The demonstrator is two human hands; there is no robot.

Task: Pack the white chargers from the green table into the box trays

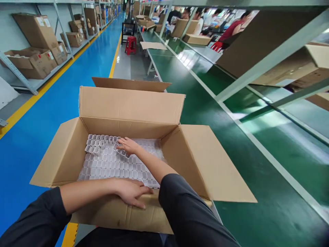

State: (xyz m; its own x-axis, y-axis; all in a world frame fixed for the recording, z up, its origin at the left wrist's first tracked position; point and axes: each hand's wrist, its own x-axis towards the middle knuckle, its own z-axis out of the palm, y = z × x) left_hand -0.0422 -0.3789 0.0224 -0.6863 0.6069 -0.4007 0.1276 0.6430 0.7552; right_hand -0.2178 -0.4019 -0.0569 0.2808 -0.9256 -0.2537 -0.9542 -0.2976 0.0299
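Leftward, grey metal shelving (58, 20): it carried brown cardboard boxes (38, 32), some with their tops open.
Glossy blue floor (84, 68): it ran away between yellow stripes, beside the shelving.
Large open brown cardboard carton (131, 106): it lay directly before the person, side flaps folded outward and far flap raised.
Small clear plastic containers (113, 164): they sat inside the carton in close rows; a few rows at the far left stood higher than the layer around them. A short slanting row (122, 151) lay under the right hand.
Right hand (128, 145): it reached into the carton, palm down, fingers loosely spread and a little bent over the slanting row, touching it; whether they gripped any container could not be told.
Left hand (130, 192): it rested over the carton's near edge, fingers slightly apart and fairly straight, thumb on the outer side, with nothing grasped.
Red plastic stool (131, 45): it stood beyond the carton, near a black frame (128, 30).
Long green-topped table (200, 103): it stretched along the carton's right side, under pale metal uprights (272, 55).
Person in a red top (232, 30): they were across the table, near the upper right, among other people farther off.
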